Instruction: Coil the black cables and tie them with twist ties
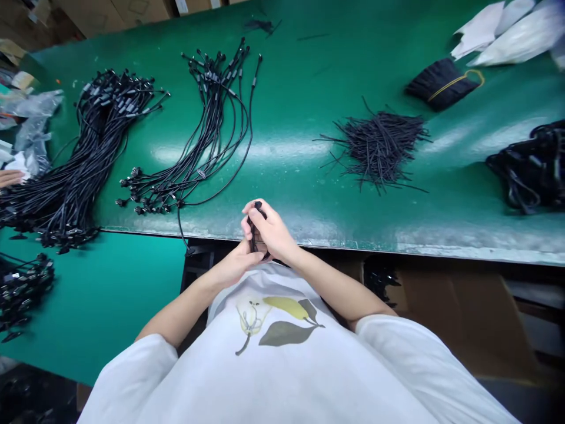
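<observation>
Clasping a black cable [253, 234] folded into a short hank, the right hand [270, 233] had its fingers closed over the top, one plug end poking out above the thumb, while the left hand [235, 266] gripped the hank's lower end from beneath; both hands were clamped on it, held just in front of the chest at the near edge of the table [309, 112]. Just left of the hands, one lead [180, 228] hung over that edge from a fan of cables [198, 141] spread across the green top. Farther left lay a bigger heap [83, 147], with another person's hand [9, 176] showing at the frame's edge beside it. To the right sat a pile of ties [379, 141], with a banded bundle [441, 83] and white bags [507, 29] behind it, and a dark tangle [532, 165] at the far right. The hank looked springy: if either hand loosened, the folds would likely flare open and the cable could drop into the gap between table and body. The hanging lead was a second risk, since a left forearm swung outward might catch it and drag part of the fan off the top.
</observation>
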Available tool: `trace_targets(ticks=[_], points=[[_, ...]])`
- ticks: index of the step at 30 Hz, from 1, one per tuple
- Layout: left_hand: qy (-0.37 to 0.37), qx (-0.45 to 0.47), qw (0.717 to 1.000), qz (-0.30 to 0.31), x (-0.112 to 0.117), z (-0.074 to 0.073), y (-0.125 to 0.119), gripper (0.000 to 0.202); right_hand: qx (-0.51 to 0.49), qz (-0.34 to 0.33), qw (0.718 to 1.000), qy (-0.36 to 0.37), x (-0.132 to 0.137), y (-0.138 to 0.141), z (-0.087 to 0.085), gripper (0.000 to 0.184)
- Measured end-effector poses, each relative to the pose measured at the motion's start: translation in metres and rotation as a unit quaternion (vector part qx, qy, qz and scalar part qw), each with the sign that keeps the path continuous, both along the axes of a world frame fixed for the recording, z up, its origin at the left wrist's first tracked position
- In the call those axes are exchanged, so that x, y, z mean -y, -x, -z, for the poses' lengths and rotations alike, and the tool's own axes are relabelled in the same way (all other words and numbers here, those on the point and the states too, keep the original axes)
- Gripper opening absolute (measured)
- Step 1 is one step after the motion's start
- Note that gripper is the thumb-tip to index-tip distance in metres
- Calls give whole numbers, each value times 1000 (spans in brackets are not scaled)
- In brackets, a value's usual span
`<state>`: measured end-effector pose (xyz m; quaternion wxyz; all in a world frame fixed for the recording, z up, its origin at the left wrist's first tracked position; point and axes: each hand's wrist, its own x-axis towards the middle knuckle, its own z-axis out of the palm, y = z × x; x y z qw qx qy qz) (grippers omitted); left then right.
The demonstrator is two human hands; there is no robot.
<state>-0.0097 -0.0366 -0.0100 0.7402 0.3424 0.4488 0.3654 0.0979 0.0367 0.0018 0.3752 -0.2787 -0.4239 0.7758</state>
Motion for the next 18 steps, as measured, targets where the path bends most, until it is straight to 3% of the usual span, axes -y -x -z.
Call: trace_targets(ticks=[3, 5, 7, 10, 14, 18], points=[[68, 70, 992, 76, 1, -3, 8, 32, -49, -158, 986, 14, -5, -7, -3, 39], [49, 41, 994, 88, 2, -5, 11, 32, -86, -192, 977, 34, -8, -10, -3, 43], [21, 21, 996, 81, 2, -8, 9, 33, -107, -174, 977, 65, -10, -11, -3, 43], [11, 63, 996, 56, 1, -11, 2, 38, -105, -146, 979, 94, -12, -14, -3, 41], [39, 144, 988, 39, -2, -19, -7, 51, -137, -118, 983, 44, -13, -19, -6, 40], [103, 192, 976, 21, -5, -26, -17, 49, -197, -93, 976, 21, -16, -17, -3, 48]])
